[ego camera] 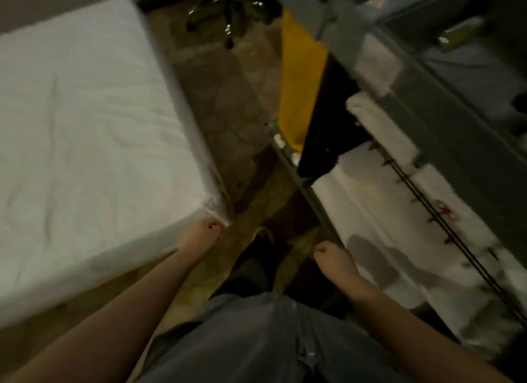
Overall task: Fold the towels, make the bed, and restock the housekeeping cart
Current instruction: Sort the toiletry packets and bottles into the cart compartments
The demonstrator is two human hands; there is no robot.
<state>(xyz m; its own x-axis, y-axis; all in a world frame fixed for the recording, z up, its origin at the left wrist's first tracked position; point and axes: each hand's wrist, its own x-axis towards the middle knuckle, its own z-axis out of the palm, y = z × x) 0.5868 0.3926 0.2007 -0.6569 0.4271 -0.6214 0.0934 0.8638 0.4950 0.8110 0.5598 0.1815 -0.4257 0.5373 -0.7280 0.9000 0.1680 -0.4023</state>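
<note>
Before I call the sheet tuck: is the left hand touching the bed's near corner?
Cannot tell. In the head view the curled left hand overlaps the bed at its near corner, but motion blur hides any contact or gap.
</note>
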